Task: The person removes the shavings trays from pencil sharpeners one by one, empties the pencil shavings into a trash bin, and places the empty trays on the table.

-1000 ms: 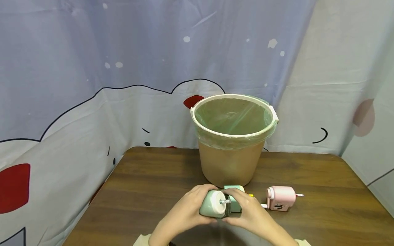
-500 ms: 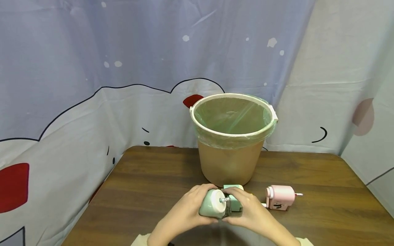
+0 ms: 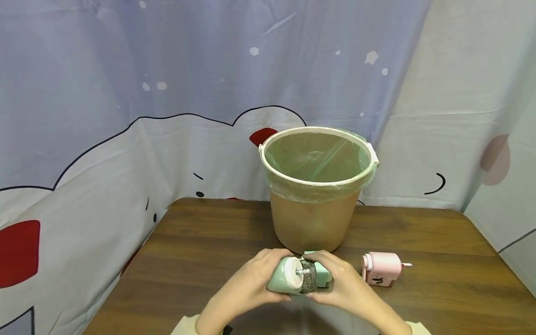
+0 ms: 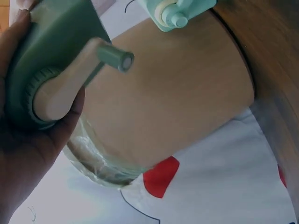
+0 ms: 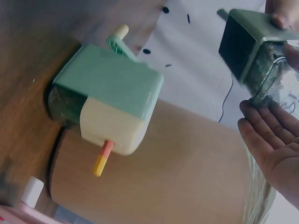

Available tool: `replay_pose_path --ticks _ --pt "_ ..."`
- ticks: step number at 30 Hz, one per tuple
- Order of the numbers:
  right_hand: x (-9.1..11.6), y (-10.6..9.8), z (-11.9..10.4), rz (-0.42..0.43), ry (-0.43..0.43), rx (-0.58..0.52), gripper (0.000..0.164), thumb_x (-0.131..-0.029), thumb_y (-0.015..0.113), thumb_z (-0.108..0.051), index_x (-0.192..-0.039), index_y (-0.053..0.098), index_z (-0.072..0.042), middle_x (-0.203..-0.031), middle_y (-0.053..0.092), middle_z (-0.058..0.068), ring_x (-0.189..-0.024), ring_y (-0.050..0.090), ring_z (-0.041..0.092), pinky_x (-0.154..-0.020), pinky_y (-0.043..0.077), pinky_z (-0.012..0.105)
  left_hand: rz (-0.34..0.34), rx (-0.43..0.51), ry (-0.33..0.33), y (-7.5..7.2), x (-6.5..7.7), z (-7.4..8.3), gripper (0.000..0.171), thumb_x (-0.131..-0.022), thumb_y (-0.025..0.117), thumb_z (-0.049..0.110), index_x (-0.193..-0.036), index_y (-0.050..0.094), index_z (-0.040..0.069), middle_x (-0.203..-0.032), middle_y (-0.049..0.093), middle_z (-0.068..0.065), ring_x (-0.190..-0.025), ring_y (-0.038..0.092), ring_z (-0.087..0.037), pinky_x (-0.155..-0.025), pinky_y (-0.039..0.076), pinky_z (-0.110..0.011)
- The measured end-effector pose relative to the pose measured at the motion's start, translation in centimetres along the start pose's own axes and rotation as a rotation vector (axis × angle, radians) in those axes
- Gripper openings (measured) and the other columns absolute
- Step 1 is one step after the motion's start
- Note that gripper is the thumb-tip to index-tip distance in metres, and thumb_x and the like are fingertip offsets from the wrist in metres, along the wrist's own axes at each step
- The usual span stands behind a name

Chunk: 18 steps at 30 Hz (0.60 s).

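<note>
My left hand (image 3: 251,279) grips a dark green crank pencil sharpener (image 3: 281,277), held up in front of the bucket. A striped pencil (image 3: 302,271) sticks out of its round white front, facing me. In the left wrist view its cream crank (image 4: 70,84) with a green knob shows on the opposite end. From its side juts a see-through shavings drawer (image 3: 309,277), dark with shavings inside. My right hand (image 3: 345,284) pinches that drawer, thumb on one side and fingers (image 5: 266,123) on the other. Part of the drawer is hidden by the hand.
A mint green sharpener (image 3: 323,274) with a red-yellow pencil (image 5: 103,158) stands behind my hands, close to the bucket. The pink sharpener (image 3: 383,269) sits to the right. A beige bucket (image 3: 314,223) with a green plastic liner stands at the table's back, before a curtain.
The drawer now juts further out of the sharpener, with more of its dark shavings showing. My hands have moved slightly apart, the left one leftward with the sharpener.
</note>
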State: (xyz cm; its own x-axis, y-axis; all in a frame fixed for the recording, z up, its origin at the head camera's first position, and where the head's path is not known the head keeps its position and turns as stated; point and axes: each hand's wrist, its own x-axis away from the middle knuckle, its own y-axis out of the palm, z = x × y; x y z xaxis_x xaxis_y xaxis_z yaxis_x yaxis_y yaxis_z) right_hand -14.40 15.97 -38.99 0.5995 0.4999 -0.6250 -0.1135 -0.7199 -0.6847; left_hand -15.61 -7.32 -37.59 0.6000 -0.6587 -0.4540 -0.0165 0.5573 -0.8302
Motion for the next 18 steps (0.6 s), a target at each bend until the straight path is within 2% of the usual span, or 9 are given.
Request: replay_pose_path --ticks 4,6,12,18 --pt "-0.13 -0.29 0.3 0.031 -0.013 -0.052 0.065 -0.059 0.086 -0.01 -0.117 0.058 -0.006 -0.111 0.064 0.004 -0.097 0.063 0.014 -0.091 0.041 0.008 0.029 -0.005 -0.016 -0.03 0.04 -0.21 0.079 -0.059 0.089 0.032 -0.124 0.049 0.013 -0.119 0.057 0.006 -0.102 0.054 -0.009 -0.088 0.048 -0.026" --pt "-0.11 -0.29 0.38 0.025 -0.01 -0.059 0.064 -0.06 0.086 -0.01 -0.117 0.058 -0.005 -0.112 0.064 0.005 -0.098 0.063 0.014 -0.09 0.043 0.011 0.031 -0.009 -0.019 0.0 0.06 -0.26 0.079 -0.059 0.089 0.032 -0.124 0.049 0.013 -0.118 0.057 0.006 -0.102 0.054 -0.009 -0.088 0.048 -0.026" --pt "0.32 0.0 0.39 -0.023 0.073 -0.039 0.065 -0.063 0.086 -0.015 -0.12 0.057 -0.008 -0.117 0.063 0.004 -0.104 0.062 0.015 -0.086 0.052 0.025 0.015 -0.013 -0.056 0.0 0.47 -0.31 0.079 -0.059 0.088 0.033 -0.124 0.049 0.014 -0.117 0.058 0.005 -0.103 0.055 -0.009 -0.087 0.049 -0.027" --pt "0.39 0.21 0.8 -0.025 0.069 -0.077 0.064 -0.063 0.085 -0.013 -0.12 0.057 -0.007 -0.116 0.064 0.005 -0.104 0.062 0.015 -0.089 0.05 0.023 0.011 -0.016 -0.088 0.04 0.96 -0.52 0.078 -0.058 0.089 0.033 -0.124 0.049 0.014 -0.116 0.057 0.005 -0.103 0.054 -0.009 -0.088 0.049 -0.028"
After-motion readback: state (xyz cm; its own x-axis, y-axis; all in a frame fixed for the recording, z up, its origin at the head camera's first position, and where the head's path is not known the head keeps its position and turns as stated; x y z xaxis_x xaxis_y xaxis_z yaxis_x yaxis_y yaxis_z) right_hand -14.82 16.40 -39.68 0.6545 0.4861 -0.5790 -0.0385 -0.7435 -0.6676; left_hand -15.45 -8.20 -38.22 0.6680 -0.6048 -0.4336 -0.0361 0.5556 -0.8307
